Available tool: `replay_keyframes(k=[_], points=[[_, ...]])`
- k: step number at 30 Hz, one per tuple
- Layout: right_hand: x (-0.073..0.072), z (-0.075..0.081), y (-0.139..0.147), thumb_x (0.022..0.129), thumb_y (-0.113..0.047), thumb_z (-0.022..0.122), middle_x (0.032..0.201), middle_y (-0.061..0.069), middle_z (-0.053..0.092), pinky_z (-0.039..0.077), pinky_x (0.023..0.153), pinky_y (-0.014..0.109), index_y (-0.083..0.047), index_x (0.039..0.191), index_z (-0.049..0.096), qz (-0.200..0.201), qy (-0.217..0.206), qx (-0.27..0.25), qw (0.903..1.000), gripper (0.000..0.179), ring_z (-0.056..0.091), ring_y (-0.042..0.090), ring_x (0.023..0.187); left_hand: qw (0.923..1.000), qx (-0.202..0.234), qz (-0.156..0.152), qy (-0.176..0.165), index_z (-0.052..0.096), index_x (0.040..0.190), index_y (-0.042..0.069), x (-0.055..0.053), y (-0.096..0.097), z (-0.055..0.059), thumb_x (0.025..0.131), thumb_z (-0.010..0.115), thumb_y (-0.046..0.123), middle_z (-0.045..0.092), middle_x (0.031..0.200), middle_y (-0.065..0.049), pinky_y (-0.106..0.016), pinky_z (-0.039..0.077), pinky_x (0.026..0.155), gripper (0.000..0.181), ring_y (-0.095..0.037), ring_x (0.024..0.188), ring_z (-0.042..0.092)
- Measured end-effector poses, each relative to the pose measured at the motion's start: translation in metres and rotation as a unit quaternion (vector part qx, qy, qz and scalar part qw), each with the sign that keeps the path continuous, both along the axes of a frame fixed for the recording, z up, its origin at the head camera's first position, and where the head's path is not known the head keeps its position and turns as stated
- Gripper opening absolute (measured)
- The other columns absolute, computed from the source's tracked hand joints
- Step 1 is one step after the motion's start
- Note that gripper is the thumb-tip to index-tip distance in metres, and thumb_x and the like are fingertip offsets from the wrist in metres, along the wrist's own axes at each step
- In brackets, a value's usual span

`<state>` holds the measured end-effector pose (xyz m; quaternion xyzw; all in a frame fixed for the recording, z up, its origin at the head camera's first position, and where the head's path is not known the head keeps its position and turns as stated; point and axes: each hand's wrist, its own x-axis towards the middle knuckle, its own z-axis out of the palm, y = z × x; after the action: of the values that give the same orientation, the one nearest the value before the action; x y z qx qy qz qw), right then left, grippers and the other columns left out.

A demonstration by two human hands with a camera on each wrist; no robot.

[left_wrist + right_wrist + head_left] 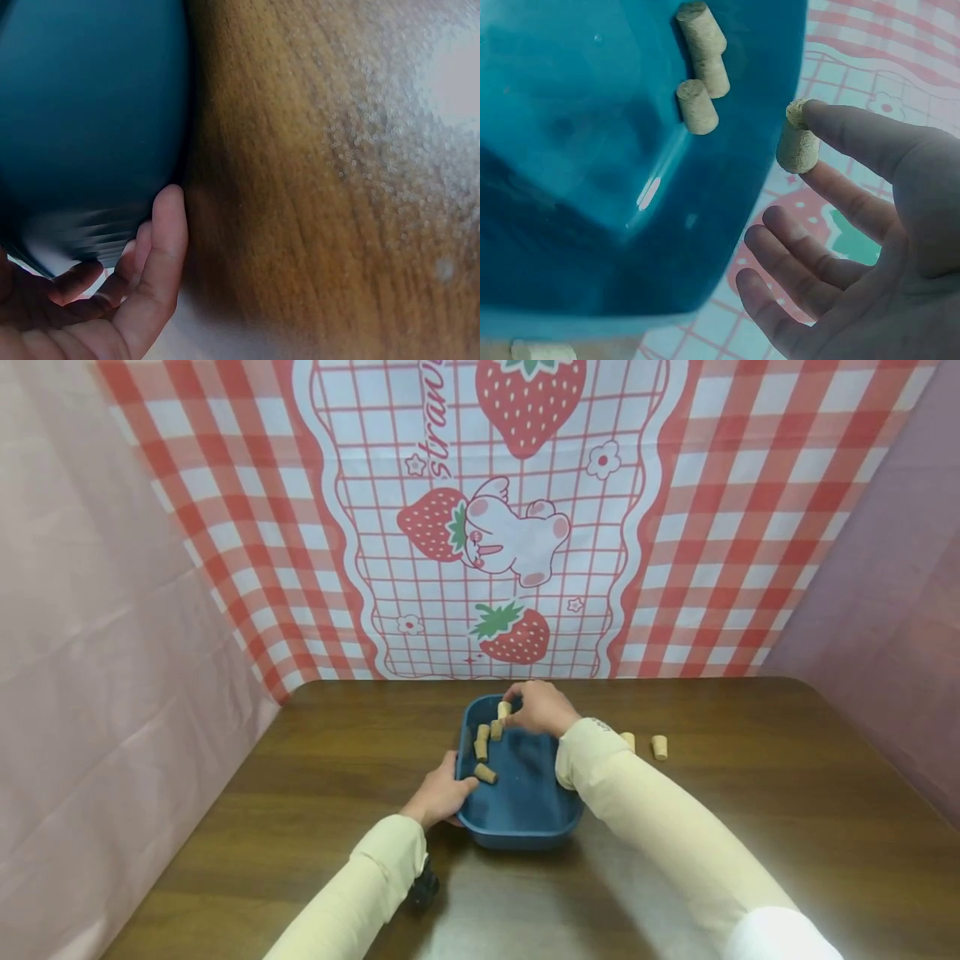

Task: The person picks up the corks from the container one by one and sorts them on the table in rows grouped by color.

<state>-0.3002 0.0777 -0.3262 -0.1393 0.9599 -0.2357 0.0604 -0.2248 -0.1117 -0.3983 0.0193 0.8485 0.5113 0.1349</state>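
My right hand [542, 706] pinches a tapered, light-brown cork stopper [798, 146] between thumb and index finger, the gap narrowed to the stopper's width while my other fingers spread loosely apart. I hold it up over the far end of a deep blue, rectangular tray with rounded corners [517, 837], towards its left side. My left hand [441, 795] grips the tray's left wall, thumb over the rim and fingers bent against the outside. In the tray lie four more corks along the left: two end to end [482, 743], one just right of them [497, 731], and one nearer me, tilted on its side [486, 773], close to my left thumb. On the brown wood-grain bench [330, 785], right of the tray, are two further corks, one standing apart [659, 747] and another partly hidden behind my pale yellow right sleeve [645, 793].
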Motion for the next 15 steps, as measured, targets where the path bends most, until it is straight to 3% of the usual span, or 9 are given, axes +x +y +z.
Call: replay_keyframes(k=[8, 15], points=[[0.007, 0.010, 0.018, 0.095, -0.022, 0.073, 0.131, 0.022, 0.061, 0.052, 0.098, 0.052, -0.006, 0.134, 0.064, 0.004, 0.005, -0.020, 0.9998, 0.043, 0.057, 0.037, 0.121, 1.0000, 0.002, 0.000, 0.002, 0.038, 0.144, 0.000, -0.002, 0.000, -0.003, 0.097, 0.055, 0.011, 0.059, 0.117, -0.032, -0.041, 0.063, 0.055, 0.051, -0.030, 0.073, 0.070], [0.011, 0.012, 0.034, 0.095, -0.020, 0.073, 0.129, 0.024, 0.061, 0.055, 0.094, 0.052, -0.005, 0.134, 0.063, -0.015, 0.001, -0.036, 0.9992, 0.042, 0.058, 0.038, 0.117, 1.0000, -0.004, -0.005, -0.004, 0.036, 0.148, 0.001, -0.002, -0.001, -0.003, 0.099, 0.053, 0.012, 0.057, 0.124, -0.033, -0.040, 0.063, 0.056, 0.053, -0.029, 0.077, 0.070]])
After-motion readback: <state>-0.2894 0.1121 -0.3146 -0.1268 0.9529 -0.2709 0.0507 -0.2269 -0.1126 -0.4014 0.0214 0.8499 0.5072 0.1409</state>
